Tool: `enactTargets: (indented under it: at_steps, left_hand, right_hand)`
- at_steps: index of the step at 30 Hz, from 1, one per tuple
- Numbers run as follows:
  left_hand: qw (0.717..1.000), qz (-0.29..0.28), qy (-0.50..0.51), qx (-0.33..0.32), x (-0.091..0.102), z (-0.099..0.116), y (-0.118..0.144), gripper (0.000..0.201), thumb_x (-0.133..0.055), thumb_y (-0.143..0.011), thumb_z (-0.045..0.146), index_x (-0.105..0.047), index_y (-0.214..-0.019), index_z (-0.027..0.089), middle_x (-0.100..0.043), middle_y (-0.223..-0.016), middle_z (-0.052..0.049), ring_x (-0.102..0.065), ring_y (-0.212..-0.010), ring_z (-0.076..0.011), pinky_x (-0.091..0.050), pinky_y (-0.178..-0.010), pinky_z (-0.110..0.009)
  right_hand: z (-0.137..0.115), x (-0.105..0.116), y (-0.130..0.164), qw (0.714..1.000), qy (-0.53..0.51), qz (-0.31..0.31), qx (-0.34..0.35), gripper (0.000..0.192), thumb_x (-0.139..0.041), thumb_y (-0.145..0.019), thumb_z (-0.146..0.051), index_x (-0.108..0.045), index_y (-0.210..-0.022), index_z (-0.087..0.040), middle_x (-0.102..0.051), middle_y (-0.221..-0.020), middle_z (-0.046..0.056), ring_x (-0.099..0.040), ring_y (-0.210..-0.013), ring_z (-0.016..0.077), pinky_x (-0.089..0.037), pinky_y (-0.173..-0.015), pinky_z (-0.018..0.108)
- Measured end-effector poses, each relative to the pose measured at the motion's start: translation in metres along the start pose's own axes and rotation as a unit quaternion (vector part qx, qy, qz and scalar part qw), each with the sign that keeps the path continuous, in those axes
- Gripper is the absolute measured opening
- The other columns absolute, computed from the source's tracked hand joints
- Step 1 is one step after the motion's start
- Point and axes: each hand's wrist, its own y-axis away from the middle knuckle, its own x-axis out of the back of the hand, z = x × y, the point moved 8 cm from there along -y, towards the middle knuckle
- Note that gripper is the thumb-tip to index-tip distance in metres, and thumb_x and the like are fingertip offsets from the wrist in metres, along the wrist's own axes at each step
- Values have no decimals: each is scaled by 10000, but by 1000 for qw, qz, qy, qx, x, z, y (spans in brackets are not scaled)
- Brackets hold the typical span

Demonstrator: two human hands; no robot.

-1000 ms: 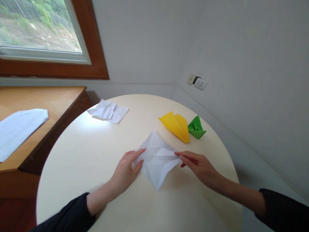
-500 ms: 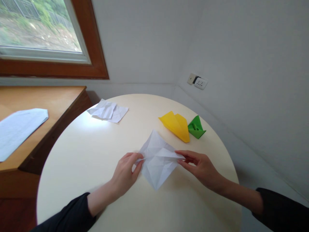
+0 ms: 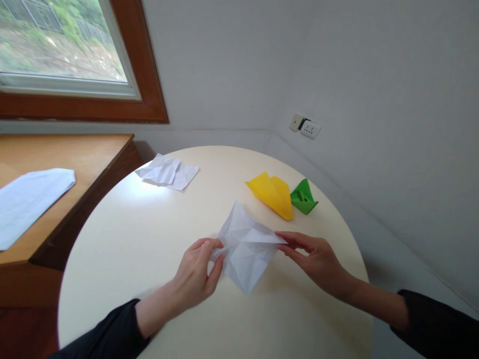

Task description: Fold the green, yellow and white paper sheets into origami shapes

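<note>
A creased white paper square [image 3: 247, 247] lies diamond-wise on the round cream table [image 3: 157, 239], slightly lifted at its side corners. My left hand [image 3: 198, 271] pinches its left corner between thumb and fingers. My right hand [image 3: 312, 257] pinches its right corner. Both forearms wear dark sleeves.
A folded yellow paper shape [image 3: 273, 194] and a smaller green one [image 3: 304, 198] sit beyond the sheet. A crumpled white sheet [image 3: 167, 171] lies at the far left of the table. A wooden desk [image 3: 56, 164] holding a white paper [image 3: 26, 199] stands left, under a window.
Both hands went from resting flat on the sheet's side corners to pinching them. The corners have lifted and drawn slightly inward.
</note>
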Motion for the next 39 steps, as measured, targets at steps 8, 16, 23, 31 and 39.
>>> enactTargets:
  at_steps: [8, 16, 23, 31, 39]
  left_hand:
    - [999, -27, -23, 12, -9, 0, 0, 150, -401, -864, 137, -428, -1009, 166, -649, -785, -75, -631, -678, -178, -511, -637, -282]
    - [976, -17, 98, 195, -6, -30, 3, 201, -431, -863, 213, -435, -1064, 201, -634, -804, -17, -607, -595, -130, -480, -536, -226]
    - [912, 68, 206, 348, 6, -69, 6, 474, -554, -791, 315, -402, -1221, 184, -605, -836, -7, -506, -491, -74, -419, -469, -192]
    - [791, 63, 400, 460, -17, -98, 15, 449, -673, -646, 528, -629, -798, 109, -697, -818, -99, -636, -746, -222, -500, -679, -318]
    - [760, -31, 440, 478, -36, -90, 19, 483, -673, -653, 556, -652, -890, 136, -715, -878, -94, -658, -823, -256, -521, -736, -368]
  right_hand:
    - [-31, 6, -2, 993, 23, 36, 113, 234, -635, -750, -224, -701, -974, -225, -735, -837, 28, -644, -582, 141, -586, -589, 264]
    - [-11, -17, -12, 989, -102, 102, 24, 306, -659, -723, -265, -666, -1024, -209, -706, -956, 62, -647, -756, 175, -561, -698, 310]
    - [31, -66, -21, 931, -311, 106, -161, 496, -681, -691, -344, -589, -1144, -164, -545, -562, -53, -485, -496, 93, -439, -478, 221]
    - [33, -102, -18, 903, -373, 21, -213, 551, -680, -683, -376, -541, -1170, -160, -641, -677, 3, -576, -578, 146, -460, -515, 252]
    - [31, -101, -25, 908, -361, -59, -205, 477, -667, -700, -421, -581, -1107, -189, -686, -935, 78, -650, -820, 216, -527, -675, 316]
